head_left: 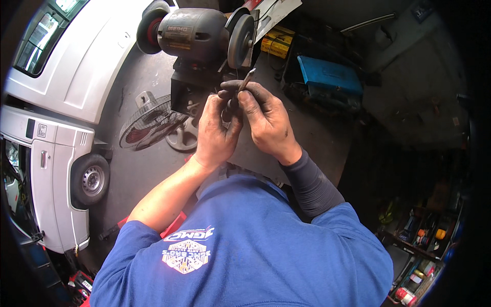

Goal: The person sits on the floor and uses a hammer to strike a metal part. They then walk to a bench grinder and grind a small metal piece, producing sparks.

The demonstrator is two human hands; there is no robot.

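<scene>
In front of the bench grinder, my right hand pinches a thin metal rod with a bright tip between thumb and fingers. The tip points up, close below the grey grinding wheel, and a gap shows between them. Beside it, my left hand is closed, its blackened fingers curled in toward the right hand. What the left fingers hold, if anything, is hidden. Dark grime covers the fingertips of both hands.
A fan with a wire guard stands left of the grinder's black stand. White vehicles fill the left side. A blue case and a yellow box lie at the far right. A tool shelf stands lower right.
</scene>
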